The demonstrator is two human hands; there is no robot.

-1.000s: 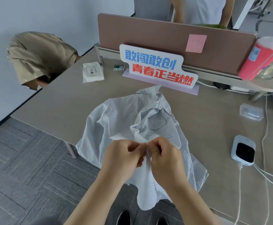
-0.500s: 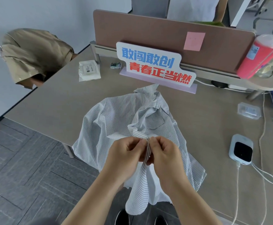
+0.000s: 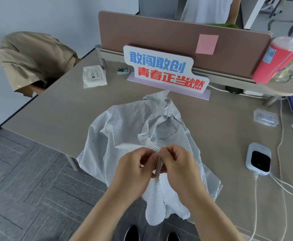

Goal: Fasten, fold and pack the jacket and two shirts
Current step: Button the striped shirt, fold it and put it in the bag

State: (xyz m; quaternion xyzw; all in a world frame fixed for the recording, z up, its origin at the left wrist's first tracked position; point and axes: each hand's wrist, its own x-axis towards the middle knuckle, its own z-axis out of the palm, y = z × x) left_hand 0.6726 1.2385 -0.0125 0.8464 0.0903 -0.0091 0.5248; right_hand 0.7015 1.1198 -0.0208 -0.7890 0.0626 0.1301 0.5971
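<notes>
Grey desk [image 3: 58,115], brown divider [image 3: 159,35], grey carpet [image 3: 29,180] | sign [image 3: 165,72]: 敢闯敢创 青春正当燃 | shirt [image 3: 125,129] at desk's near edge, partly hanging off | left hand [image 3: 135,171], right hand [image 3: 178,169] together, pinching shirt front

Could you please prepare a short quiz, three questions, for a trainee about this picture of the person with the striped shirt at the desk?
1. True or false: the left hand and the right hand both pinch the striped shirt with their fingers.
2. Where, relative to the desk, is the tan garment? A) flat on it B) draped over something beyond its left edge C) held above it in both hands
3. Fill in: part of the striped shirt hangs over the desk's ____ edge.
Key: 1 true; 2 B; 3 near.
</notes>
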